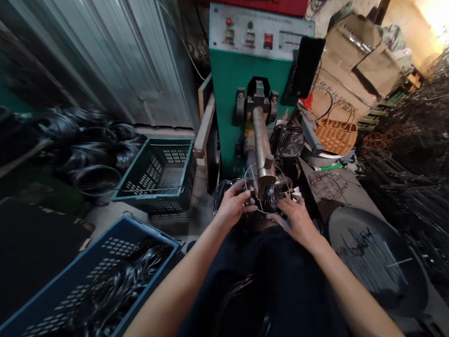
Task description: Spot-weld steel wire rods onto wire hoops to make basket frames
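Observation:
A bent thin wire frame [261, 205] is between my two hands, just under the tip of a machine's metal arm [262, 144]. My left hand [231, 205] is closed, with thumb and fingers pinching the frame's left side. On the other side, my right hand [296, 219] has its thumb at the frame's lower right edge and its fingers curled over it; the exact contact is partly hidden. Behind the hands lies a tangle of wire pieces [221, 194]. On my lap rests a bundle of dark wire rings [235, 293], hard to make out in the shade.
The green machine [230, 115] stands in front, with a phone [307, 67] on it. At left are a green crate [156, 197] and a blue crate [135, 223] holding black wire. To the right, a round pan [409, 278] holds wire rods, near a wicker basket [337, 135] and stacked wire racks [428, 213].

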Tool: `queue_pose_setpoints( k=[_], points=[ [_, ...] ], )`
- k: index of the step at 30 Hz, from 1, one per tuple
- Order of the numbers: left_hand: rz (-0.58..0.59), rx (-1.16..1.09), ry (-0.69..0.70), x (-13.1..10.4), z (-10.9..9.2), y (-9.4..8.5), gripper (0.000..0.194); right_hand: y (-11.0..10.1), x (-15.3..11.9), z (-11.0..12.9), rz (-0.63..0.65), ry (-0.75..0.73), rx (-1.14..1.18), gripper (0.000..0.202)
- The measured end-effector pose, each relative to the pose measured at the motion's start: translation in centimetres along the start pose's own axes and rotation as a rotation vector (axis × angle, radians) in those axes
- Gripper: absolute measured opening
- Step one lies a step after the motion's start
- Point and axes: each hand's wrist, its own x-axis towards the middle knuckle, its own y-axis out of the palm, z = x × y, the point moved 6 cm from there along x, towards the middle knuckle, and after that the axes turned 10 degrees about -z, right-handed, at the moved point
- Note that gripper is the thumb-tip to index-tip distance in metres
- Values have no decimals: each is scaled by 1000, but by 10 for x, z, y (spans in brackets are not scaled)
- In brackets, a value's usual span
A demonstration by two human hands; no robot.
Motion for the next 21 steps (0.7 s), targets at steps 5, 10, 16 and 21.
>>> queue_pose_setpoints(
  k=[5,10,16,21],
  points=[
    [22,7,37,26,-9,0,57,5,21,-16,-10,17,123,16],
    [11,18,55,34,-14,-3,52,9,28,-19,11,25,138,16],
    [-30,28,64,43,-15,-6,47,19,33,-26,19,49,149,21],
    [-11,33,105,40,-20,-6,51,15,34,-21,1,-14,68,19]
  ],
)
